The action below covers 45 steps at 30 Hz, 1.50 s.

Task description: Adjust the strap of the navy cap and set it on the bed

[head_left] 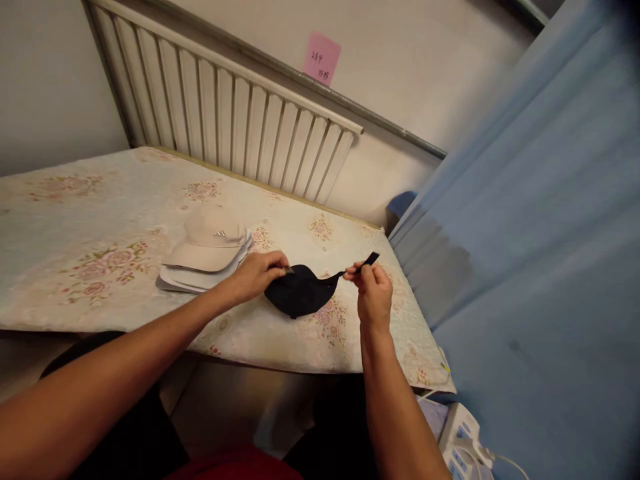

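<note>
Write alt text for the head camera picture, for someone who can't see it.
Two bare hands hold a black cap on a floral-covered table: the left hand grips one side, the right hand pinches its strap. A beige cap tops a small stack beside the left hand; a white radiator stands behind, a blue curtain at right.

The person's forearms are bare, the left hand (257, 273) and right hand (374, 293) are uncovered too, and black clothing (125, 427) covers the lap beside a red garment (235, 465).
</note>
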{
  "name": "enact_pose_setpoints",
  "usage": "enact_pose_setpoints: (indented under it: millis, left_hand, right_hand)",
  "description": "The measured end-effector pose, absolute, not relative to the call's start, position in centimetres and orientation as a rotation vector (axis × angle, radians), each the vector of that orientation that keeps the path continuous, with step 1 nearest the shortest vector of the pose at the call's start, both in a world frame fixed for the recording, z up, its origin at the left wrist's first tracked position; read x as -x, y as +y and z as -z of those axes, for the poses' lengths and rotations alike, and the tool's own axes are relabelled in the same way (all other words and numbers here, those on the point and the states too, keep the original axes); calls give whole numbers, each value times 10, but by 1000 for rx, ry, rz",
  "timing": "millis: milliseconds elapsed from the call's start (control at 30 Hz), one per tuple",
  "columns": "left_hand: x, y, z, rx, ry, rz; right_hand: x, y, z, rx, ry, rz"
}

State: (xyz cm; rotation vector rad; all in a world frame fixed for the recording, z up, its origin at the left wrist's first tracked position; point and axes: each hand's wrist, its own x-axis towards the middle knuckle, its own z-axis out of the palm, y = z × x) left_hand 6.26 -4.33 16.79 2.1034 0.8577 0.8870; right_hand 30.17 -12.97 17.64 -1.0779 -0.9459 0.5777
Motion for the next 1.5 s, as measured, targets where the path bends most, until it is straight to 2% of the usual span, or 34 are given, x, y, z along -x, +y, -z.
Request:
enact_pose_setpoints:
  millis: [133,233,533,933,1500]
  left_hand:
    - [-57,-73,-124,-1965,842,-662]
    - [-55,-86,-107,-1810,823,-652]
    - [-46,-89,-86,-1608,762,-609]
    - [-44,-91,-76,-1687,740,-563]
    - [-39,-91,-75,-1719,647,-546]
  right_hand:
    - [-292,-160,-148,1348,-1173,-570]
    - [-281,-172,-141,1411,-1379,-544]
    - [-247,-165,-116,1362,-1316,-991]
    - [-235,-166,-113,1545,-1733,-733]
    - [-234,-166,-116,1535,-1940,-726]
